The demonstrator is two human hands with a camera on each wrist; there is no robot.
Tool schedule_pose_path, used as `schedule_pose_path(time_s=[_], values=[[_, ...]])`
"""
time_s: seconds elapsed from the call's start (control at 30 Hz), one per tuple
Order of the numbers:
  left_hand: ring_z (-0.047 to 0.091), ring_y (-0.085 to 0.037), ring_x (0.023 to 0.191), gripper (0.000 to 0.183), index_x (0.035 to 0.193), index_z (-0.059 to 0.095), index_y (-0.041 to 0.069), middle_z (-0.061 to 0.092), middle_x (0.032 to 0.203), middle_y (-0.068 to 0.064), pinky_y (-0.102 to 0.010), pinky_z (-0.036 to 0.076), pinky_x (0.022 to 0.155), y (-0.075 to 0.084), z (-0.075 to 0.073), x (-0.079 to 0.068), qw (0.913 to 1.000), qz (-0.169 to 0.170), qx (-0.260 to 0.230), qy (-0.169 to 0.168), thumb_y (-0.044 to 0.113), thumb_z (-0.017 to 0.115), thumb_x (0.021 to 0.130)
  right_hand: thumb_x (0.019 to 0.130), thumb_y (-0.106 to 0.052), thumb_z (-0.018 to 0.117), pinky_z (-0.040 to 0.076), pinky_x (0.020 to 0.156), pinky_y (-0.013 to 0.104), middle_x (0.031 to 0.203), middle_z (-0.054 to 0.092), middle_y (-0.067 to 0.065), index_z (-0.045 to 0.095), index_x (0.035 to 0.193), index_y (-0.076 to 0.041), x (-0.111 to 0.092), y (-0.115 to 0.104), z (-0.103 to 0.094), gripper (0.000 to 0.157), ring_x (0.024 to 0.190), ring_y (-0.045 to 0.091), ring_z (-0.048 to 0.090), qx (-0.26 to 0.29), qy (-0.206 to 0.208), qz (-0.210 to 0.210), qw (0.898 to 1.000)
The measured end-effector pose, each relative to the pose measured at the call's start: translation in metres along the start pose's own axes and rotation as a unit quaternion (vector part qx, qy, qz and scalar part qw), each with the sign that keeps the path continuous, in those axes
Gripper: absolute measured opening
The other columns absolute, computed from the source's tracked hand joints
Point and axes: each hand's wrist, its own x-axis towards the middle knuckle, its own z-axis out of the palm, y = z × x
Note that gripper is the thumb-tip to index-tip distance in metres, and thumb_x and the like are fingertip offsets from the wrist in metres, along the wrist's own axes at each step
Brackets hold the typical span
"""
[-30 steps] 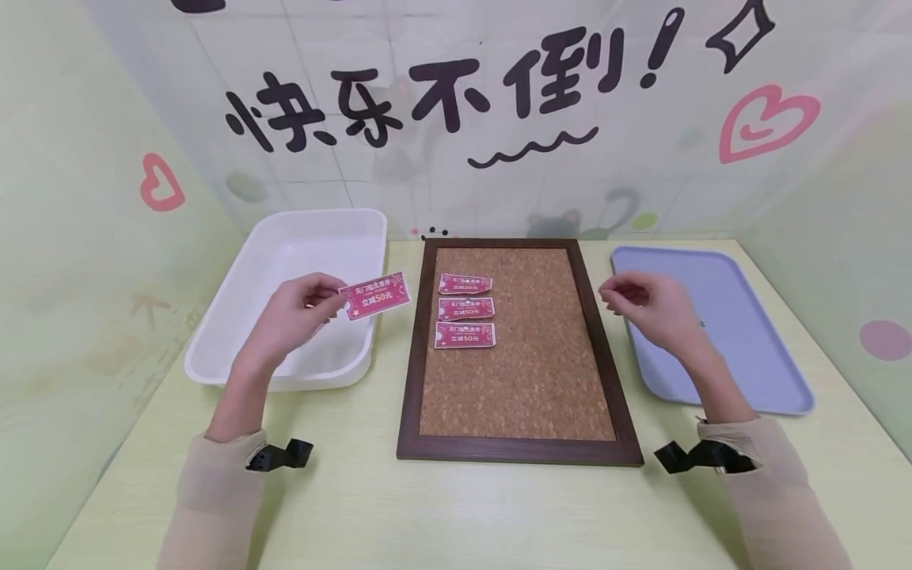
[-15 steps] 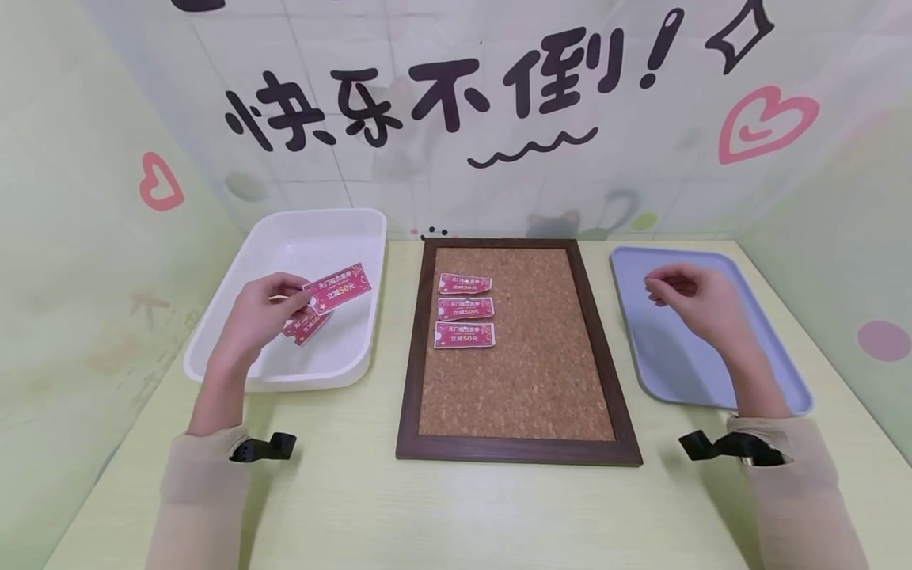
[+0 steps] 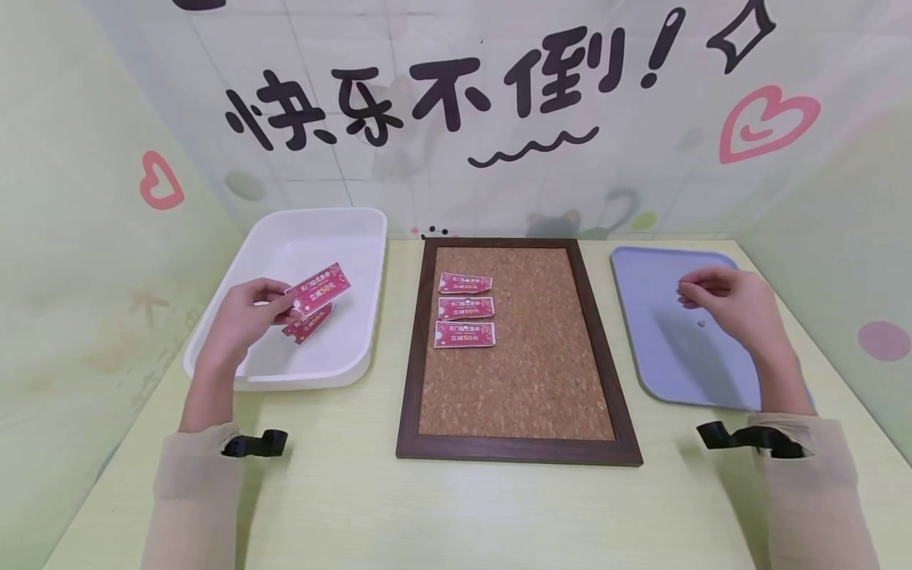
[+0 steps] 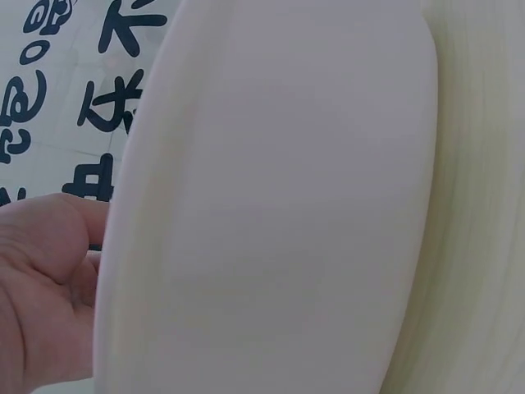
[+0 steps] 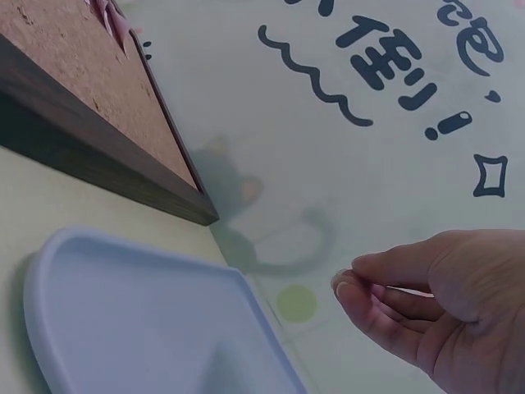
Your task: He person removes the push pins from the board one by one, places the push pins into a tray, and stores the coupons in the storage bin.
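Pink rectangular paper coupon point(image 3: 319, 290), frame left: likely light, bendable; grip edge. Left hand point(image 3: 242, 321) pinches end; right hand point(image 3: 737, 309), frame right, fingertips together.

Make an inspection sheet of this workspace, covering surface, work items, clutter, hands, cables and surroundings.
Surface: pale table carrying a white bin, a board and a blue tray.
Work items: three coupons in a column on the board; another coupon in the bin; one small bit on the tray, too small to identify.
Clutter: nothing seen.
Left hand: at the bin, pinching a coupon.
Right hand: above the tray, fingers curled; cannot tell whether it holds anything.
Cables: nothing seen.
Surroundings: light wall with black lettering and pink hearts.
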Motion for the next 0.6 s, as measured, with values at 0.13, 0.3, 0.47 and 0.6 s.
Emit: schedule_pose_path(time_s=[0.13,0.3,0.47,0.6], values=[[0.067,-0.010,0.082,0.042,0.132,0.050,-0.014,0.056,0.109,-0.020,-0.021,0.057,0.079,-0.007,-0.002,0.002,0.9999,-0.013,-0.002,-0.005,0.018,0.055,0.105,0.098,-0.017,0.067,0.046,0.064,0.008,0.078,0.072,-0.015,0.069,0.110,0.008,0.000,0.012,-0.006,0.028,0.067,-0.009,0.065,-0.009,-0.010,0.019,1.000],[0.066,-0.010,0.084,0.043,0.134,0.049,-0.014,0.056,0.110,-0.020,-0.024,0.057,0.082,-0.013,-0.003,0.004,0.9995,-0.029,-0.007,-0.010,0.017,0.055,0.105,0.098,-0.018,0.068,0.043,0.066,0.006,0.076,0.071,-0.018,0.067,0.110,0.011,-0.001,0.026,-0.011,0.031,0.066,-0.006,0.066,-0.002,-0.025,0.044,0.999],[0.066,-0.015,0.090,0.046,0.136,0.048,-0.013,0.056,0.116,-0.021,-0.025,0.056,0.084,-0.018,-0.004,0.004,0.9987,-0.048,-0.002,-0.015,0.021,0.055,0.105,0.097,-0.018,0.068,0.043,0.065,0.007,0.072,0.070,-0.020,0.066,0.108,0.013,-0.002,0.041,-0.016,0.033,0.065,-0.006,0.066,0.002,-0.035,0.061,0.998],[0.065,-0.019,0.095,0.048,0.138,0.048,-0.011,0.056,0.121,-0.022,-0.024,0.056,0.084,-0.022,-0.005,0.004,0.9977,-0.064,0.015,-0.017,0.025,0.055,0.106,0.096,-0.022,0.069,0.042,0.062,0.010,0.070,0.070,-0.018,0.067,0.107,0.012,-0.005,0.051,-0.019,0.036,0.064,-0.009,0.063,-0.025,-0.037,0.077,0.996]])
